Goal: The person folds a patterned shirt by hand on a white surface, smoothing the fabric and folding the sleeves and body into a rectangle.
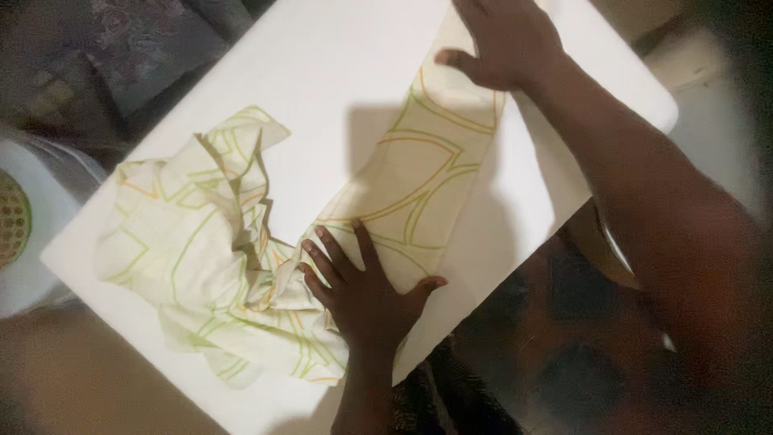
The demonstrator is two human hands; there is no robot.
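Observation:
A cream cloth (pixel 419 185) with green and orange line patterns lies across a white table (pixel 322 89). Its right part is a flat folded strip; its left part (pixel 193 250) is bunched and crumpled. My left hand (pixel 362 286) presses flat on the cloth near the table's front edge, fingers spread, where the strip meets the crumpled part. My right hand (pixel 503 40) lies flat on the far end of the strip, thumb out, holding it down against the table.
A white round object with a perforated yellowish top (pixel 16 217) stands off the table's left side. Dark patterned fabric (pixel 137 40) lies beyond the far left corner. The floor and my dark clothing show below the table's right edge.

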